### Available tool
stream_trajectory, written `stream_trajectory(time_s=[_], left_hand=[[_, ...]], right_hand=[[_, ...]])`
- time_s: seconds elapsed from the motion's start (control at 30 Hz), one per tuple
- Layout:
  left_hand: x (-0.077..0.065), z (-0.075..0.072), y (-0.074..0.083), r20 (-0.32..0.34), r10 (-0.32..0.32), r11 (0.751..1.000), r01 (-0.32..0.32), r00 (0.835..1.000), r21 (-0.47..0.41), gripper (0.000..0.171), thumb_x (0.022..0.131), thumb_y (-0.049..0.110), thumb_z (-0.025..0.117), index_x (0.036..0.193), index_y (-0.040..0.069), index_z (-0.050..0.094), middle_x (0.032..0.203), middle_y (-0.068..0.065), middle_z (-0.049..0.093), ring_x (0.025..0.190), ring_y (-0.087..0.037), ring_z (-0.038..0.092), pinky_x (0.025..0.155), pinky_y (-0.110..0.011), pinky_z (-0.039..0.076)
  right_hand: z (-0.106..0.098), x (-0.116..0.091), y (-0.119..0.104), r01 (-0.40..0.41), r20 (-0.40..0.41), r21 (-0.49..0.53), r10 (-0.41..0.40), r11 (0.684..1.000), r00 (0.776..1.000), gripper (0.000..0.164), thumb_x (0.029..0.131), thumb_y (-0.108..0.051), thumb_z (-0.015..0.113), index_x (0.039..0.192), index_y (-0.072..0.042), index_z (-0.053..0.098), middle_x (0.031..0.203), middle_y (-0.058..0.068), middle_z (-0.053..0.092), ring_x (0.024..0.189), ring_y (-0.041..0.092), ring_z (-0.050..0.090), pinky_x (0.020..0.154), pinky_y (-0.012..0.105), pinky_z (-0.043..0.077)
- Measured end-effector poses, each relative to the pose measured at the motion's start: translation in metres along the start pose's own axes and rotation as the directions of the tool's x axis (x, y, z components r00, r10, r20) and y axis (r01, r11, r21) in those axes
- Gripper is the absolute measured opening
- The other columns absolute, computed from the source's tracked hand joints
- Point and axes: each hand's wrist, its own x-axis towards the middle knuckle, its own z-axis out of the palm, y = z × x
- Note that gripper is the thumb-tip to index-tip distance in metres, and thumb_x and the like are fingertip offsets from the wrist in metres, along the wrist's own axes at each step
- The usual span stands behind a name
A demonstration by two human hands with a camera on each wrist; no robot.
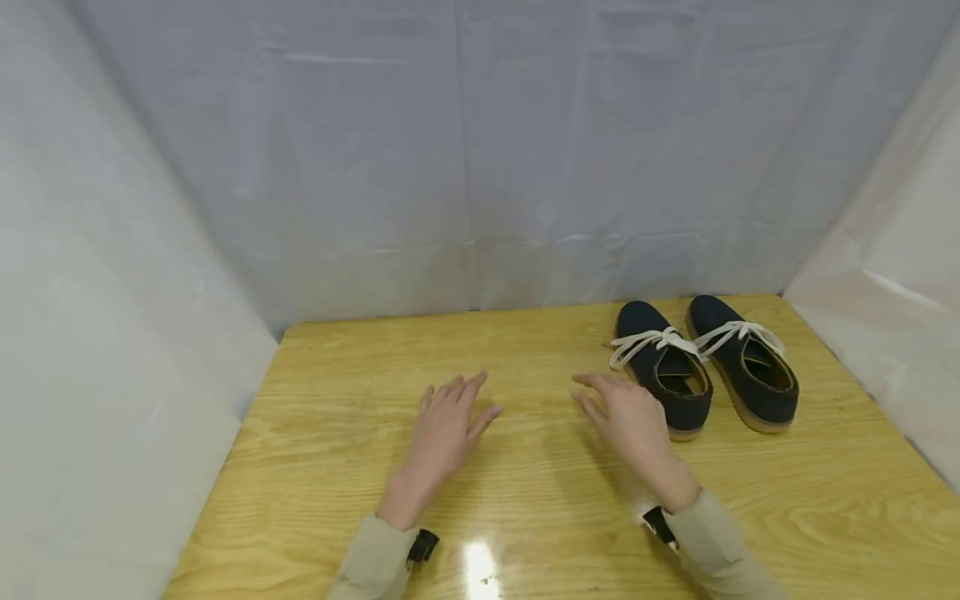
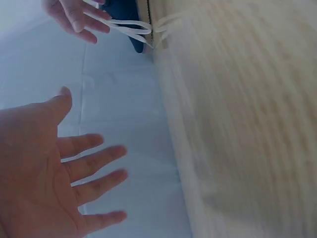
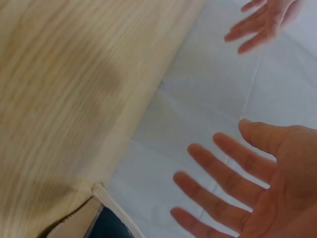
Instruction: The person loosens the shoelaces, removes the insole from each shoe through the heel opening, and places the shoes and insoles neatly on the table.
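Note:
Two dark navy shoes with white laces stand side by side at the right of the table, toes toward the back: a left one (image 1: 682, 410) and a right one (image 1: 772, 404). Over the middle of the table my left hand (image 1: 442, 429) hovers with fingers spread, holding nothing. My right hand (image 1: 633, 421) is also bare, fingers apart and slightly bent, just left of the nearer shoe and partly in front of it in the head view. The right wrist view catches a piece of a shoe (image 3: 111, 225) below the right hand's fingers.
The wooden table (image 1: 337, 400) has a light yellow grain. A grey sheet (image 1: 465, 167) hangs behind its back edge. White sheets close in the left side (image 1: 112, 333) and the right side (image 1: 892, 283).

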Motion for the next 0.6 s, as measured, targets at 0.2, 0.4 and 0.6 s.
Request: stream_trajectory(time_s=[0.2, 0.4, 0.6], left_hand=[[0.014, -0.011, 0.008, -0.012, 0.073, 0.997, -0.073, 0.997, -0.026, 0.028, 0.104, 0.031, 0.060, 0.121, 0.011, 0.072, 0.101, -0.003, 0.076, 0.068, -0.012, 0.067, 0.062, -0.027, 0.054], [0.035, -0.016, 0.021, -0.001, 0.077, 0.997, -0.077, 0.997, -0.020, 0.024, 0.105, 0.032, 0.057, 0.109, 0.016, 0.075, 0.086, 0.006, 0.073, 0.053, 0.000, 0.051, 0.047, -0.018, 0.041], [0.058, -0.014, 0.038, -0.059, 0.094, 0.994, -0.097, 0.994, -0.049, 0.025, 0.106, 0.032, 0.055, 0.104, 0.017, 0.075, 0.083, 0.007, 0.072, 0.052, 0.000, 0.052, 0.047, -0.018, 0.041]], right_hand=[[-0.016, 0.007, 0.015, -0.020, -0.080, 0.056, 0.024, 0.998, 0.997, 0.013, 0.095, -0.024, 0.074, 0.104, -0.017, 0.078, 0.082, 0.002, 0.075, 0.053, 0.013, 0.060, 0.040, 0.025, 0.036], [-0.033, 0.013, 0.040, -0.023, -0.196, 0.052, 0.033, 0.998, 0.980, 0.006, 0.091, -0.017, 0.078, 0.094, -0.013, 0.075, 0.068, 0.000, 0.066, 0.050, 0.012, 0.051, 0.044, 0.028, 0.035], [-0.044, 0.014, 0.063, -0.085, -0.290, 0.028, 0.090, 0.996, 0.953, 0.009, 0.087, -0.010, 0.080, 0.094, -0.008, 0.074, 0.078, 0.009, 0.064, 0.061, 0.023, 0.057, 0.051, 0.036, 0.042]])
